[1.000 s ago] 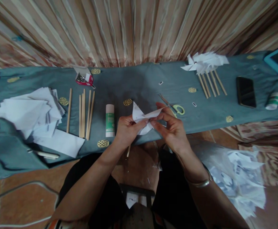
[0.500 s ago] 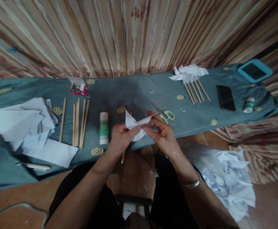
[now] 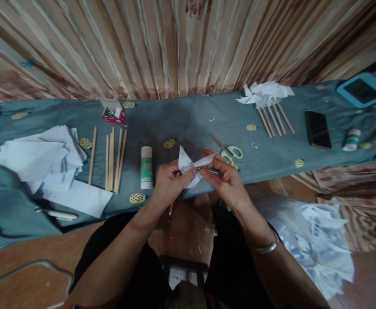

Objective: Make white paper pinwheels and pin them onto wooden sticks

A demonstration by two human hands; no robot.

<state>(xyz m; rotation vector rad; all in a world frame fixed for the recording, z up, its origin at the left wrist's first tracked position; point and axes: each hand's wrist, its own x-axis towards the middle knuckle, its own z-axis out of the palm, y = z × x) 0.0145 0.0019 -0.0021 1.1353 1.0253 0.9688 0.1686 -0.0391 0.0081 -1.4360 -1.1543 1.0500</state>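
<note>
White paper pinwheel (image 3: 190, 166) pinched between both hands at the frame's centre.
Its middle is gripped by the left hand (image 3: 170, 181) and right hand (image 3: 227, 178); scissors (image 3: 224, 147) are seen just right of centre, a glue stick (image 3: 146, 167) left of centre.

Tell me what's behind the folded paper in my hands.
Behind the folded paper is blue-green tablecloth. A wooden stick pokes out below your left hand; its upper part is mostly covered, so whether it reaches behind the paper can't be seen.
</note>
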